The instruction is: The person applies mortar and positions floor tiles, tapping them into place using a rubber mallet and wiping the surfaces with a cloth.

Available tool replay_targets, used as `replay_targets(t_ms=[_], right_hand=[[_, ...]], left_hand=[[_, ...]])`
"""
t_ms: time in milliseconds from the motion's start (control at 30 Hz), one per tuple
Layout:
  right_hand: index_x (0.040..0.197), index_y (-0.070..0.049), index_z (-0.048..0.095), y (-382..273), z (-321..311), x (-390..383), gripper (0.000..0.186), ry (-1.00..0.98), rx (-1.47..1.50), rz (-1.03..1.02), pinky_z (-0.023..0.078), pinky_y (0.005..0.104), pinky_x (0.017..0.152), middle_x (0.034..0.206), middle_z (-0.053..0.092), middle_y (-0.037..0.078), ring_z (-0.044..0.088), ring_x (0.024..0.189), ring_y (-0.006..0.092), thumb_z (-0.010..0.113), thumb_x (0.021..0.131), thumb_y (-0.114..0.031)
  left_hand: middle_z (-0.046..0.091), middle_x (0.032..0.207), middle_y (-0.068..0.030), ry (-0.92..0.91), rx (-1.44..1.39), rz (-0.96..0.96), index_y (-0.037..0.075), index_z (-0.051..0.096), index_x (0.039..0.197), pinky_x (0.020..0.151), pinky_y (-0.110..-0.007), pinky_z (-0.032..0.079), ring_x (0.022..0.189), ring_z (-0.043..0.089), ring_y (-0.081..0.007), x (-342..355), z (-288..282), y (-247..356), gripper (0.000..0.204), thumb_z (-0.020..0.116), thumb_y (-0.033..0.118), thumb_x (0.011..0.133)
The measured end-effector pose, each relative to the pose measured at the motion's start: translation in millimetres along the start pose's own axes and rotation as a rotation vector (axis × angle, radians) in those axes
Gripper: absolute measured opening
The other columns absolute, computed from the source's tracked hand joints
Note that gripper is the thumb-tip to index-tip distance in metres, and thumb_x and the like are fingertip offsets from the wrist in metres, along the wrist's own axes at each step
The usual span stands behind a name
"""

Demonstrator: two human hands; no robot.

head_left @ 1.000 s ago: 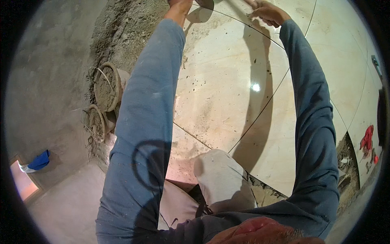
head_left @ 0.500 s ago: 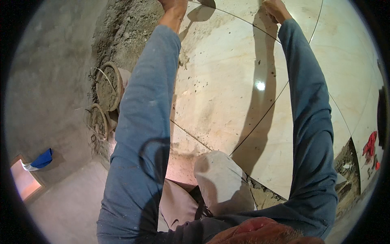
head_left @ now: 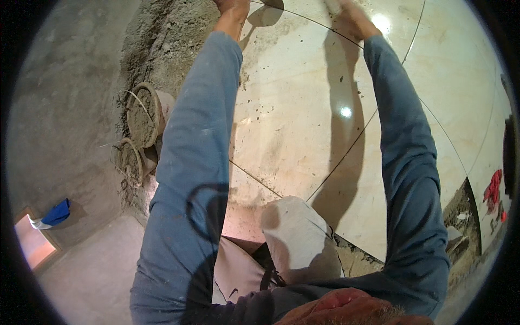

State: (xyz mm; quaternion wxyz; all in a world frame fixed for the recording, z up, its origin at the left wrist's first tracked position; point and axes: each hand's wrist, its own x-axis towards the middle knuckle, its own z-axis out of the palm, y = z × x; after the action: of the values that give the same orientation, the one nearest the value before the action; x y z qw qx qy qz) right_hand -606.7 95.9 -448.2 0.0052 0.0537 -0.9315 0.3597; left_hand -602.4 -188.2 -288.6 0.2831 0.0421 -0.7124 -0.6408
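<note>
My left hand [head_left: 234, 7] is at the top edge, where the grey mortar meets the cream floor tiles [head_left: 287, 103]. The frame cuts off its fingers, so whether it grips anything is hidden. Farther right, my right hand [head_left: 355, 20] is low over a tile near a joint. Motion smears its fingers, and I cannot make out anything in them. A dark rounded thing [head_left: 275, 3] shows at the top edge between my hands, partly cut off. Bits of mortar [head_left: 242, 81] are scattered over the tiles.
Rough mortar [head_left: 168, 40] runs along the grey wall on the left. Two buckets of mortar, one larger [head_left: 145, 116] and one smaller [head_left: 130, 162], stand beside my left sleeve. A blue cloth [head_left: 57, 213] lies at far left, a red cloth [head_left: 493, 189] at far right. An untiled gap [head_left: 463, 216] borders the tiles.
My right hand has moved a little to the left and its fingers have become blurred. My left hand stays nearly in place.
</note>
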Motion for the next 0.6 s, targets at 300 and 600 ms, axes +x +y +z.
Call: replay_targets(t_ms=[300, 600], right_hand=[[0.100, 0.006, 0.062, -33, -57, 8, 0.017, -0.078, 0.092, 0.174, 0.042, 0.0381, 0.040, 0.067, 0.058, 0.011, 0.059, 0.053, 0.0205, 0.064, 0.087, -0.006], [0.104, -0.006, 0.054, -49, -55, -9, 0.026, -0.431, 0.103, 0.090, 0.031, 0.0308, 0.036, 0.064, 0.048, 0.002, 0.040, 0.043, 0.0104, 0.071, 0.084, -0.010]], left_hand=[[0.064, 0.064, -0.0056, 0.031, 0.036, 0.036, 0.006, 0.060, 0.080, 0.039, -0.034, 0.046, 0.044, 0.060, -0.0175, -11, -7, 10, 0.016, 0.067, 0.011, 0.093], [0.063, 0.064, -0.0035, 0.098, 0.075, 0.057, 0.007, 0.062, 0.078, 0.042, -0.033, 0.047, 0.047, 0.061, -0.0164, 0, -24, 1, 0.017, 0.068, 0.012, 0.093]])
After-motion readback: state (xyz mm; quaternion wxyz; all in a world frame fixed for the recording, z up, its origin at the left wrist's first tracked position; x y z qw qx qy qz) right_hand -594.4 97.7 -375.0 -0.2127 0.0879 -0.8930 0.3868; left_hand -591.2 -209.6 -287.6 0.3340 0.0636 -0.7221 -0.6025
